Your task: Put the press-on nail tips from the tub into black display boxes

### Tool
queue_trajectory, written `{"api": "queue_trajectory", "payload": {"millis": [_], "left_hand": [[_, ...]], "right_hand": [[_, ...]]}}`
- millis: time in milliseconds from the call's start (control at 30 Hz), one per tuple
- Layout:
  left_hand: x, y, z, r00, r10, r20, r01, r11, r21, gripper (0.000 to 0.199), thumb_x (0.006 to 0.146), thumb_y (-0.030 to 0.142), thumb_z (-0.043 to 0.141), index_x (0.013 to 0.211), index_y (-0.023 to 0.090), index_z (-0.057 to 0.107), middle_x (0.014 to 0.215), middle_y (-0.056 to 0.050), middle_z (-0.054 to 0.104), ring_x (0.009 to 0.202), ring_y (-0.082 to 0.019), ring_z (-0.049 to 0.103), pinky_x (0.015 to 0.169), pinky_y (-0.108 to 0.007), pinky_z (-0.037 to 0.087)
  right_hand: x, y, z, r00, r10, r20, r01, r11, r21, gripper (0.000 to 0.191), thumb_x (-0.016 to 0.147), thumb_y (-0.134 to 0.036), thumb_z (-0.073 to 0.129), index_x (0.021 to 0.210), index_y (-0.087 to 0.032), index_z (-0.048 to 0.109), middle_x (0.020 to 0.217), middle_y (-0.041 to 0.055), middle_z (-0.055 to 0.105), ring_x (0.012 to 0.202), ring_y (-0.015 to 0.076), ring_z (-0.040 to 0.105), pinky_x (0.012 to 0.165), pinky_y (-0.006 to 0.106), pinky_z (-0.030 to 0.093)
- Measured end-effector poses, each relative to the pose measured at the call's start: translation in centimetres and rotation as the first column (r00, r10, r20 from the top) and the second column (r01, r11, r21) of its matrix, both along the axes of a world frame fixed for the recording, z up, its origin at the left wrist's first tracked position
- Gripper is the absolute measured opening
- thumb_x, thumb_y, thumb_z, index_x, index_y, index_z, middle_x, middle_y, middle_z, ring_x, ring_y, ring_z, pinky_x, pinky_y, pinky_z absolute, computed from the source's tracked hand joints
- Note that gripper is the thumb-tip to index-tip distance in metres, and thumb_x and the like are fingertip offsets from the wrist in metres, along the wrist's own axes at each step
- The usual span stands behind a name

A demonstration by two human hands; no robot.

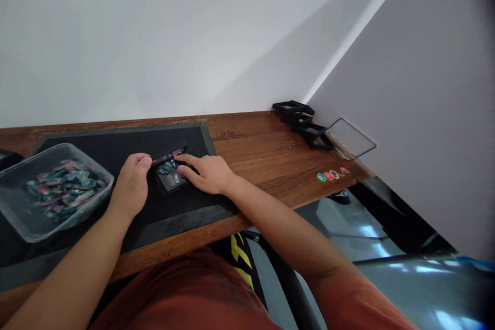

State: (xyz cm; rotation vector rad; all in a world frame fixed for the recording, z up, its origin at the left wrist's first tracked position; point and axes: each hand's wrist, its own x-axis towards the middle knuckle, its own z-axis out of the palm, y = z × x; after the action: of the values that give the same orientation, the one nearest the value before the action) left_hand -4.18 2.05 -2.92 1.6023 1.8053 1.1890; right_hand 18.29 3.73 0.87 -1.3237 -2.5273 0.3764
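Observation:
A small black case [167, 182] lies on the dark mat with its narrow lid tilted up at the far side. Inside are several glossy nail-shaped pieces [172, 179], some blue-green and some pale, resembling press-on nails. My left hand [132, 185] is closed at the case's left far corner, thumb on top, its other fingers partly hidden. From the right, my right hand [211, 172] reaches over the case. Its index finger stretches to the lid's edge and its thumb rests by the pieces, the two apart with nothing visible between them.
At the left, a clear plastic tub [65, 232] holds a heap of similar colourful pieces. The black mat [185, 136] covers part of the wooden table [247, 139]. Black trays [303, 121] and a wire frame [358, 136] stand by the wall; round stickers [333, 174] lie near the right edge.

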Motion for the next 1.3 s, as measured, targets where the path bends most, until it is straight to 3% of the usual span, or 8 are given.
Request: {"api": "queue_trajectory", "payload": {"millis": [267, 533, 667, 833, 967, 1067, 1200, 1300], "left_hand": [[0.6, 0.0, 0.7, 0.985, -0.032, -0.169, 0.034, 0.999, 0.008, 0.048, 0.101, 0.047, 0.025, 0.087, 0.024, 0.064, 0.102, -0.009, 0.072, 0.100, -0.029, 0.062, 0.099, -0.045, 0.046], [1.2, -0.3, 1.6, 0.987, 0.058, -0.152, -0.064, 0.997, -0.033, 0.068, 0.101, 0.060, 0.021, 0.072, 0.025, 0.071, 0.084, -0.007, 0.074, 0.089, -0.029, 0.067, 0.090, -0.042, 0.050], [1.1, -0.1, 1.6, 0.995, 0.066, -0.079, -0.071, 0.995, -0.070, 0.069, 0.101, 0.061, 0.023, 0.067, 0.024, 0.070, 0.087, -0.008, 0.077, 0.095, -0.029, 0.069, 0.098, -0.043, 0.049], [1.1, 0.0, 1.7, 0.999, 0.044, -0.001, -0.044, 0.994, -0.101, 0.072, 0.100, 0.066, 0.020, 0.065, 0.025, 0.068, 0.089, -0.007, 0.079, 0.101, -0.029, 0.070, 0.104, -0.043, 0.046], [1.3, -0.1, 2.0, 0.998, 0.040, -0.051, -0.045, 0.993, -0.108, 0.077, 0.099, 0.071, 0.014, 0.067, 0.026, 0.069, 0.089, -0.007, 0.078, 0.098, -0.030, 0.070, 0.098, -0.043, 0.047], [1.3, -0.1, 2.0, 0.989, 0.025, -0.147, -0.042, 0.993, -0.112, 0.078, 0.099, 0.069, 0.012, 0.070, 0.026, 0.070, 0.089, -0.007, 0.077, 0.095, -0.030, 0.068, 0.092, -0.044, 0.047], [1.0, 0.0, 1.6, 0.974, -0.020, -0.225, 0.007, 0.998, -0.059, 0.070, 0.101, 0.063, 0.016, 0.074, 0.025, 0.069, 0.091, -0.008, 0.076, 0.095, -0.030, 0.067, 0.092, -0.044, 0.046], [0.6, -0.1, 1.1, 0.978, -0.043, -0.206, 0.043, 0.999, -0.002, 0.059, 0.101, 0.060, 0.026, 0.087, 0.023, 0.069, 0.093, -0.007, 0.076, 0.096, -0.028, 0.068, 0.091, -0.041, 0.047]], "right_hand": [[0.6, -0.3, -0.1, 0.996, 0.016, -0.083, -0.021, 0.998, -0.065, 0.038, 0.102, -0.053, 0.052, 0.128, -0.030, 0.066, 0.084, -0.0023, 0.075, 0.078, 0.0169, 0.068, 0.061, 0.027, 0.030], [1.3, -0.7, -0.9, 0.985, 0.113, -0.131, -0.114, 0.993, -0.001, 0.037, 0.103, -0.048, 0.054, 0.130, -0.027, 0.067, 0.103, 0.0017, 0.076, 0.088, 0.0150, 0.067, 0.071, 0.026, 0.037], [1.4, -0.7, -1.2, 0.976, 0.180, -0.126, -0.178, 0.984, 0.026, 0.036, 0.104, -0.047, 0.053, 0.129, -0.027, 0.070, 0.116, 0.0023, 0.076, 0.095, 0.0153, 0.068, 0.073, 0.026, 0.039], [1.5, -0.5, -1.2, 0.968, 0.204, -0.146, -0.203, 0.979, 0.019, 0.037, 0.104, -0.049, 0.053, 0.128, -0.028, 0.072, 0.118, 0.0030, 0.076, 0.098, 0.0168, 0.069, 0.072, 0.026, 0.040], [1.7, -0.3, -0.9, 0.950, 0.161, -0.268, -0.179, 0.983, -0.044, 0.038, 0.105, -0.050, 0.049, 0.130, -0.030, 0.070, 0.110, 0.0014, 0.077, 0.095, 0.0165, 0.069, 0.074, 0.027, 0.043], [1.8, 0.0, -0.9, 0.925, 0.096, -0.368, -0.135, 0.987, -0.083, 0.038, 0.107, -0.048, 0.044, 0.120, -0.028, 0.072, 0.101, 0.0009, 0.076, 0.092, 0.0161, 0.068, 0.074, 0.026, 0.042], [1.8, 0.4, -1.1, 0.915, -0.020, -0.404, -0.027, 0.993, -0.111, 0.024, 0.100, -0.040, 0.057, 0.105, -0.024, 0.074, 0.081, -0.0010, 0.071, 0.072, 0.0131, 0.060, 0.064, 0.026, 0.036], [1.6, 0.7, -1.4, 0.915, -0.114, -0.386, 0.065, 0.988, -0.138, 0.015, 0.094, -0.030, 0.062, 0.101, -0.024, 0.074, 0.082, -0.0021, 0.071, 0.067, 0.0119, 0.055, 0.061, 0.027, 0.033]]}}
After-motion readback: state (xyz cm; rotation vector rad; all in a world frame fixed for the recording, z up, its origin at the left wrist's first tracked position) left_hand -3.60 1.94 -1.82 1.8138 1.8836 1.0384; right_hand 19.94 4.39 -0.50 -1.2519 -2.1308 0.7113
